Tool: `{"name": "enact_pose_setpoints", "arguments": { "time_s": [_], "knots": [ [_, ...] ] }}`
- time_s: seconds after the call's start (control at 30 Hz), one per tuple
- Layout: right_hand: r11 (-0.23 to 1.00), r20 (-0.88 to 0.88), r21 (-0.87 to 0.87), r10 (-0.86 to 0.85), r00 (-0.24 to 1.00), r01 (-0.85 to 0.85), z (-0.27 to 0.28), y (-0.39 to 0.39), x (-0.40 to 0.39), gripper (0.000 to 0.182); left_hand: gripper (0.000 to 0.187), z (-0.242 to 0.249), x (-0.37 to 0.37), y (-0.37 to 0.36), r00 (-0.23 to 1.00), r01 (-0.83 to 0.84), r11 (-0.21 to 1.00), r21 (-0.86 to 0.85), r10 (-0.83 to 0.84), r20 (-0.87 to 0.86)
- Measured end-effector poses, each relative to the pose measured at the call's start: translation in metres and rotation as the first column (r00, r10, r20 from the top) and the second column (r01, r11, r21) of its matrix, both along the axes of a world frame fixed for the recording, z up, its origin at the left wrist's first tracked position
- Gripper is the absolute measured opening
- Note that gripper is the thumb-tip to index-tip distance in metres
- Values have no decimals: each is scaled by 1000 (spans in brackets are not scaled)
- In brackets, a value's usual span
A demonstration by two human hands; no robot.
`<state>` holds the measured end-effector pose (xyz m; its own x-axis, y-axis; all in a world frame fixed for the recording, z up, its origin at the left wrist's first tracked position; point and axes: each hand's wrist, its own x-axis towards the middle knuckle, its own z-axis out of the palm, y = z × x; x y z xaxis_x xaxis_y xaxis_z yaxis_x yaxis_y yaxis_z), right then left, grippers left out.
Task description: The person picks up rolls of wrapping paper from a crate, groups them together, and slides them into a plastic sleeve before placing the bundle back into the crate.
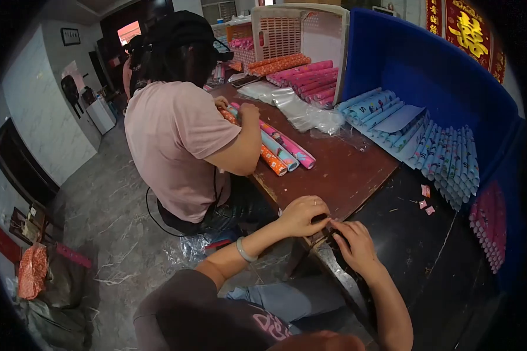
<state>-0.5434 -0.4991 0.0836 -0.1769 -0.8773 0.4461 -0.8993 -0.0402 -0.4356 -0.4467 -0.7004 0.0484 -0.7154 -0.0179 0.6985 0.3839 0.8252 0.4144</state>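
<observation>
My left hand point(303, 216), with a bracelet on its wrist, is at the near corner of the brown table point(334, 181), its fingers curled in. Close beside it, my right hand point(356, 244) has its fingertips by those of my left hand. Whatever lies between the fingertips is too small or hidden to make out. Beyond my hands, an orange roll point(273, 161), a light blue roll point(282, 153) and a pink roll point(298, 153) lie on the brown table, and a co-worker's hands are at their far ends.
A co-worker in a pink shirt point(173, 137) sits at the left. Clear plastic bags point(301, 109) lie beyond the rolls. Stacked light blue rolls point(445, 146) stand before a blue bin point(427, 70); more pink rolls point(490, 228) are at the right. Small pink packets point(425, 191) lie on the black table point(418, 251).
</observation>
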Motion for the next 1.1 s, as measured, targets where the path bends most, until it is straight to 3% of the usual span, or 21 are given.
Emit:
{"name": "enact_pose_setpoints", "arguments": {
  "time_s": [0.7,1.1],
  "knots": [
    [1000,-55,7,-11,998,11,-5,-2,1,35,14,-2,-3,-3,999,35,996,-81,-33,25],
    [997,-30,69,-32,999,34,-3,-2,0,43,17,-11,-4,-2,1000,-3,1000,-17,3,-21]
  ]
}}
